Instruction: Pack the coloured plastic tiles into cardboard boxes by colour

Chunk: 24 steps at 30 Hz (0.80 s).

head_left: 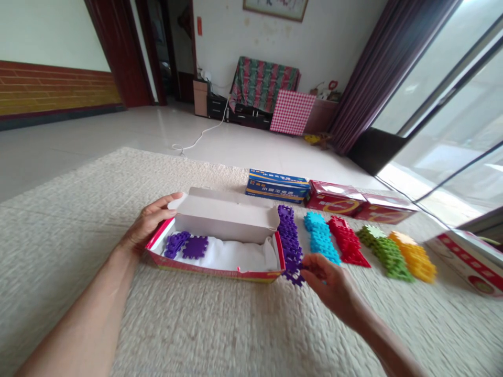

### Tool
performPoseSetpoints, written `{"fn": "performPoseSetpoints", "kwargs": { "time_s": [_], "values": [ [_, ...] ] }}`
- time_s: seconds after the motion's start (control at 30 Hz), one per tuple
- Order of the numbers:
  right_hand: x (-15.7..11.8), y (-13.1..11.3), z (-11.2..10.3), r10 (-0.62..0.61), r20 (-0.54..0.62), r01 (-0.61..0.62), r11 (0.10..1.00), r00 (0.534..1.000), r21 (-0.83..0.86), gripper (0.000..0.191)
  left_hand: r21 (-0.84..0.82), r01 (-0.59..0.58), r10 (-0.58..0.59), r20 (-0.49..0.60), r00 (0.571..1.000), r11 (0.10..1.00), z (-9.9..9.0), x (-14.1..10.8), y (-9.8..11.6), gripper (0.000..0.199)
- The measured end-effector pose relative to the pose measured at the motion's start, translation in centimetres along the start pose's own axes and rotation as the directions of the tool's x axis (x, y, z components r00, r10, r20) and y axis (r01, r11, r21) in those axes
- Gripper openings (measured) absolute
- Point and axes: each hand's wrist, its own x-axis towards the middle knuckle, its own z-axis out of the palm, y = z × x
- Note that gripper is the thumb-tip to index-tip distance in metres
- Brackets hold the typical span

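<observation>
Beige textured carpet (78, 230) is spreading under everything as I am kneeling over it. I am bracing the open cardboard box (220, 235) at its left end with my left hand (147, 222), two purple tiles (186, 245) lying inside. My right hand (328, 283) is pinching a purple tile (294, 275) at the near end of the purple row (288, 235), beside the box.

left hand (147, 222) holds open box (220, 238) | right hand (330, 280) pinches purple tile (294, 272)

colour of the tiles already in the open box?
Purple tiles, two, lying at the left end of the open box. Head view.
</observation>
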Motion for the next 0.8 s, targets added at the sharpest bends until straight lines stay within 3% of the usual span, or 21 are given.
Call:
{"fn": "performPoseSetpoints", "kwargs": {
  "time_s": [0.07, 0.13, 0.27, 0.37, 0.53, 0.67, 0.8],
  "values": [
    [-0.2, 0.2, -0.4, 0.043, 0.135, -0.053, 0.996, 0.990, 0.073, 0.014, -0.001, 0.006, -0.006, 0.002, 1.000, 1.000, 0.1, -0.1, 0.1, 0.073],
    [-0.5, 0.3, -0.5, 0.055, 0.201, -0.060, 0.998, 0.978, 0.020, 0.012, -0.004, 0.010, -0.010, -0.002, 1.000, 1.000, 0.3, -0.3, 0.2, 0.072],
    [-1.6, -0.2, -0.3, 0.024, 0.138, 0.007, 0.976, 0.990, -0.217, 0.018, 0.000, 0.014, -0.014, -0.008, 1.000, 1.000, 0.5, -0.6, 0.4, 0.069],
    [-2.2, -1.0, 0.1, -0.053, 0.170, 0.099, 0.956, 0.984, -0.276, 0.025, -0.002, 0.016, -0.016, -0.007, 1.000, 1.000, 0.4, -0.4, 0.2, 0.064],
    [-2.6, -0.7, 0.3, -0.125, 0.214, 0.195, 0.916, 0.969, -0.351, 0.021, -0.045, -0.015, 0.015, 0.014, 1.000, 0.999, -0.1, 0.2, -0.3, 0.061],
    [-1.5, 0.0, -1.7, -0.242, 0.080, 0.253, 0.880, 0.967, -0.402, 0.023, -0.077, -0.041, 0.044, 0.046, 0.998, 0.996, -0.4, 0.5, -0.7, 0.059],
    [1.5, -3.9, -3.7, -0.364, -0.105, 0.287, 0.855, 0.926, -0.431, 0.029, -0.094, -0.048, 0.055, 0.082, 0.995, 0.994, -0.6, 0.5, -0.8, 0.058]
  ]
}}
